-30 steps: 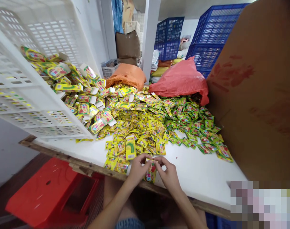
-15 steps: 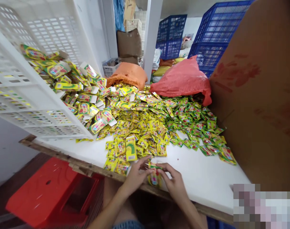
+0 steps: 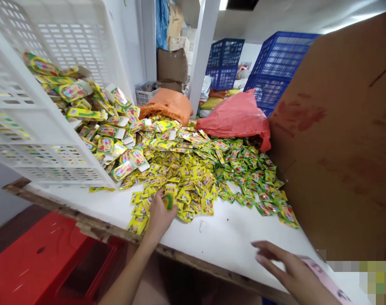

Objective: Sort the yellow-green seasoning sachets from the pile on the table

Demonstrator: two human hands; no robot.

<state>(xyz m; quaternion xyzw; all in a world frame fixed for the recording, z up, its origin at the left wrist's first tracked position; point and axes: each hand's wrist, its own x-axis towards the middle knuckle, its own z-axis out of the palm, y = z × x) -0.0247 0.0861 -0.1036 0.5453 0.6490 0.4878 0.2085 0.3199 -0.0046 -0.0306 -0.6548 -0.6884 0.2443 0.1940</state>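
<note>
My left hand [image 3: 161, 214] is closed around a small yellow carton [image 3: 170, 195] with a green curved band, at the near edge of a pile of yellow sachets [image 3: 188, 169]. Farther right on the white tabletop, my right hand [image 3: 283, 264] hovers with its thumb and fingers apart, holding nothing. Green sachets [image 3: 243, 163] spread beyond it. Many more small cartons [image 3: 105, 146], some with flaps up, spill out of a tilted white crate [image 3: 53, 163] at the left.
An orange sack [image 3: 169, 103] and a red sack [image 3: 237, 114] lie behind the piles. A tall brown cardboard sheet [image 3: 335, 169] bounds the right side. Blue crates [image 3: 280, 55] are stacked at the back. Below the wooden table edge [image 3: 116, 233] stands a red stool [image 3: 34, 258].
Both hands were together at the table edge on a small yellow-green packet, which they no longer hold. My left hand has moved forward onto the yellow carton; my right has swung out right.
</note>
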